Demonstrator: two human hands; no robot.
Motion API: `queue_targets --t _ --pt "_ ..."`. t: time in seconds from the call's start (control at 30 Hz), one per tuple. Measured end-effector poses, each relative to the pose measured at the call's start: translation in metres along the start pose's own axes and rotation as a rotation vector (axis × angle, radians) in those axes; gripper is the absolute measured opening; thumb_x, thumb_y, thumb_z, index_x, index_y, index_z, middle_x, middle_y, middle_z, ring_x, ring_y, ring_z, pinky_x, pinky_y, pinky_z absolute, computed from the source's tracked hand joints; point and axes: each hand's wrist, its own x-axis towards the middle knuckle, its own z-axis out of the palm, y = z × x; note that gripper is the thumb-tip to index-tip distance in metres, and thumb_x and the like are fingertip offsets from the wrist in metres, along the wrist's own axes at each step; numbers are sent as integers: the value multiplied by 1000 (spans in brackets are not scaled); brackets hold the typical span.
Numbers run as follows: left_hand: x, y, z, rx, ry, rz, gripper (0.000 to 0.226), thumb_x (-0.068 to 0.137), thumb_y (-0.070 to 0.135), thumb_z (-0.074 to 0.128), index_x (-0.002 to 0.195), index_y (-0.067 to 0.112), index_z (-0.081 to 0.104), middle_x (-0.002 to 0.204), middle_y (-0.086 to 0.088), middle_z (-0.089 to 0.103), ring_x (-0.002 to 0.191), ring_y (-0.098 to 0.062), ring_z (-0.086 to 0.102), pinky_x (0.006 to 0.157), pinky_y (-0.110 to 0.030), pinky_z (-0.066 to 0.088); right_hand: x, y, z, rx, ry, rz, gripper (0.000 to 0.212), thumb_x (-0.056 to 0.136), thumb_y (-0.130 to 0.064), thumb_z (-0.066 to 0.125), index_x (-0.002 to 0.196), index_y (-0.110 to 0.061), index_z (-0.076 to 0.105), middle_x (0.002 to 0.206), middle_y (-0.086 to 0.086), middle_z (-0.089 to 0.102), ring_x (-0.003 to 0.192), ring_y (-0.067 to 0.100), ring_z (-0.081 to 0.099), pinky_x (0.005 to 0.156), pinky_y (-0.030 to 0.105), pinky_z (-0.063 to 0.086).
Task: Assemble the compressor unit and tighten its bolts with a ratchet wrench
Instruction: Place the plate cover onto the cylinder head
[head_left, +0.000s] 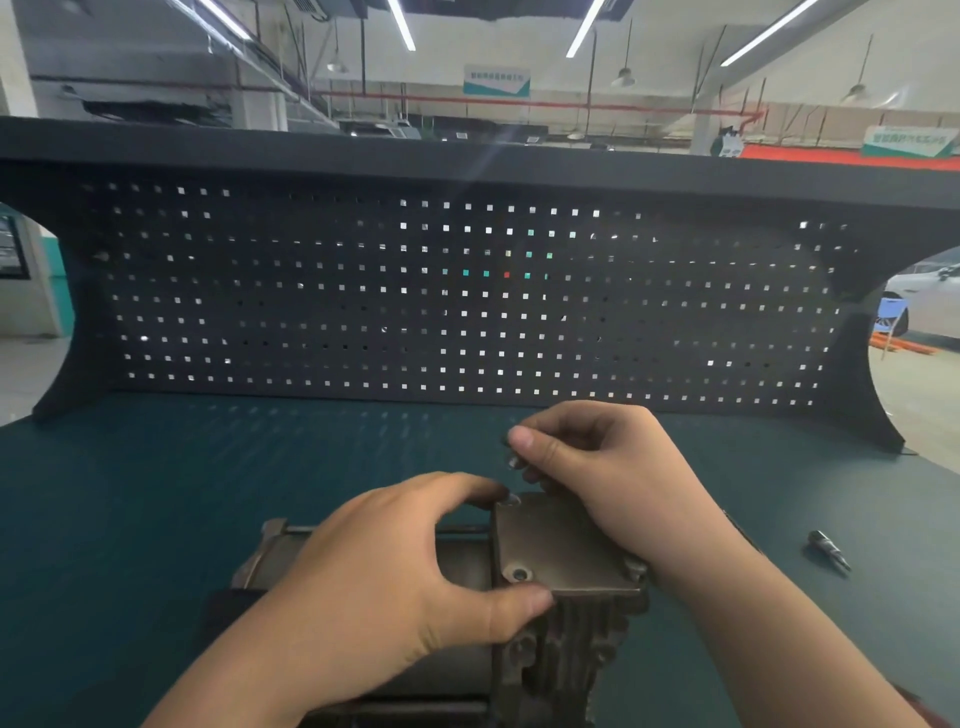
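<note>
Dark pegboard (467, 301) behind teal bench (156, 493); ceiling striplights (402, 26).

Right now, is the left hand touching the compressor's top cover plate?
Touching. The head view shows the left hand gripping the cover plate, thumb pressed on its near edge and fingers on its far corner.

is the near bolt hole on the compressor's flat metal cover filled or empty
Empty: the near bolt hole on the flat grey metal cover plate shows a dark open bore with no bolt head.
</note>
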Motion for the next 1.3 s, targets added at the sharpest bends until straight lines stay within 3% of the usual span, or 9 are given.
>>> queue_targets --t 0.13,0.3,0.63,0.8,0.9,0.93,1.07,1.17,1.3 --pt "0 0 -2 -35 -10 -15 64 42 88 56 101 63 48 93 62 37 89 31 40 66 1 33 0 0 -1 -7 -34 16 13 83 -24 72 70 -23 71 70 -5 73 62 1 64 62 13 49" --pt "-2 4 -2 -44 -18 -54 55 55 75 69 102 52 52 53 52 38 58 27 40 54 -3 32 -1 -2 -4 -61 -55 41 8 79 -23 76 73 -24 73 72 -9 73 65 -2 65 60 9 46" --pt "-6 3 1 -138 16 -35 45 55 69 73 92 52 55 46 45 40 52 26 42 53 1 33 0 -6 -7 -119 -165 41 19 72 -23 83 64 -17 67 66 -1 72 56 4 60 54 17 48" --pt "-8 1 5 -158 68 6 49 51 74 70 93 53 55 61 52 44 57 27 43 54 -2 35 2 -7 -8 -137 -186 9 17 72 -23 83 64 -19 69 63 -5 70 54 1 59 52 15 47" --pt "-10 -4 8 -201 117 56 64 44 83 63 102 59 52 110 47 46 57 21 46 55 -13 31 2 -6 -9 -120 -194 18 18 73 -24 82 65 -17 69 64 -4 71 55 2 59 53 16 47" --pt "-10 -5 9 -216 126 63 64 42 83 61 101 59 53 116 42 43 56 20 47 56 -15 29 2 -6 -9 -112 -198 23 18 73 -24 82 64 -16 68 64 -4 71 55 2 59 53 17 47" --pt "-13 -8 12 -250 162 101 55 44 89 57 92 63 62 109 27 44 56 15 47 56 -17 29 2 -5 -9 -108 -196 22 19 74 -20 82 63 -15 66 61 -5 70 53 1 59 53 16 47" --pt "-12 -11 14 -267 150 133 48 48 92 53 91 72 61 104 25 45 59 13 48 56 -17 29 2 -4 -9 -143 -193 19 19 74 -23 82 64 -17 67 65 0 71 57 5 61 58 25 50" --pt "-11 -16 17 -287 134 151 48 50 94 53 90 70 63 98 21 46 62 5 49 59 -22 33 2 -4 -11 -234 -221 -23 14 76 -26 80 67 -23 69 73 -3 72 66 6 65 68 28 53"
